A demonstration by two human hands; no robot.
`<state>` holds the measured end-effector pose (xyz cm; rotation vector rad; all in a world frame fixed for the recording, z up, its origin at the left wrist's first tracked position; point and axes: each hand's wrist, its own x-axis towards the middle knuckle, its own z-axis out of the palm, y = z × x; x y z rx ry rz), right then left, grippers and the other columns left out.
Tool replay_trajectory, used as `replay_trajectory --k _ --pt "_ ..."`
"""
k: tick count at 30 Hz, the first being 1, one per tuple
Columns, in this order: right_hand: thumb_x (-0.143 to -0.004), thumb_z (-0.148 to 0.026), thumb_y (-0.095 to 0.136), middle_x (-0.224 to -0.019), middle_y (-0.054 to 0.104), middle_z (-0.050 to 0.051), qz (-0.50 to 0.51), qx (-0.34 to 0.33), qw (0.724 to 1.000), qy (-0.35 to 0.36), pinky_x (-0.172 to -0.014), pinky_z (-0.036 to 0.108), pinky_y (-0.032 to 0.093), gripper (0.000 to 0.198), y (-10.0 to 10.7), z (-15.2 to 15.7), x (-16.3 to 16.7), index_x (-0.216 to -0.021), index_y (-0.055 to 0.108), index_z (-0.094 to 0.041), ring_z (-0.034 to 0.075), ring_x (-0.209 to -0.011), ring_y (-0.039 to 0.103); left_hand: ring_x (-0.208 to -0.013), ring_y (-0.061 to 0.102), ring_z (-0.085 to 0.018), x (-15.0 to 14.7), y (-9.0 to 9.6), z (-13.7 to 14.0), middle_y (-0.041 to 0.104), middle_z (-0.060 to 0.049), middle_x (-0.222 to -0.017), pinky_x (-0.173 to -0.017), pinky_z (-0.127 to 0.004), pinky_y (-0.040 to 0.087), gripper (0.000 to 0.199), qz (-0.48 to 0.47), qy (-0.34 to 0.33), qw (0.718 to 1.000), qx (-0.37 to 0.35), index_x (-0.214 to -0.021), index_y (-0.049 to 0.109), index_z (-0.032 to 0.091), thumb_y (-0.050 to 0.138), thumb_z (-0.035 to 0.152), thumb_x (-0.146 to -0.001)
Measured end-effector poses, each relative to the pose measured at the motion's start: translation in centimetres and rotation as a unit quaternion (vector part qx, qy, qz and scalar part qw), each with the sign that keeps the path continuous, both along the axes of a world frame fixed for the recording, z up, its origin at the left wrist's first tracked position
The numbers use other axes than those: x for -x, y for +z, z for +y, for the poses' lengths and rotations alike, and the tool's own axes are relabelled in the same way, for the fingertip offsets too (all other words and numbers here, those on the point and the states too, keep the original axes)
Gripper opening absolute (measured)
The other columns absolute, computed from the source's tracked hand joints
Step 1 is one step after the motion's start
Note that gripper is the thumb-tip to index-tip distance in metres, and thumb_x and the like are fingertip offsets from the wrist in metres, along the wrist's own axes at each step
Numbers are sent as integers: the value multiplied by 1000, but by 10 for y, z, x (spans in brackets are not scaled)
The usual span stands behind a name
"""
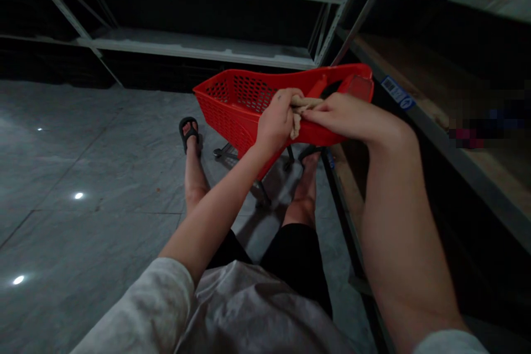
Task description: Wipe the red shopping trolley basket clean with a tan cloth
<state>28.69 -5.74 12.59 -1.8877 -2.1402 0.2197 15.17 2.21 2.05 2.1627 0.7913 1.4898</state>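
Observation:
A beige cloth [296, 121] is bunched and twisted between my two hands. My left hand [277, 121] is closed round one end of it, with a loose tail hanging below the fingers. On the other end, my right hand [334, 116] grips with thumb and fingers pressed together. Both hands are over the near side of a small red shopping cart [224, 113] with perforated plastic walls. Whether the cloth touches the cart's rim, I cannot tell. My hands hide part of the cart's inside.
A white metal shelving rack [199, 50] stands behind the cart. Along the right runs a wooden shelf [415, 72] with a blue-and-white label [397, 92] on its edge. Grey floor tiles [103, 166] lie to the left, and my sandalled feet [189, 131] flank the cart.

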Motion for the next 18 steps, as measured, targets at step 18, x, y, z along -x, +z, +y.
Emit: replay_trajectory --k 18 --pt "-98 -51 48 -87 80 10 -169 -86 978 -90 -72 35 46 43 -15 -21 1 -104 83 -26 25 -79 70 -85 53 -15 91 -32 93 63 -1 -86 -89 -31 45 26 136 63 981 125 -77 67 18 49 10 -94"
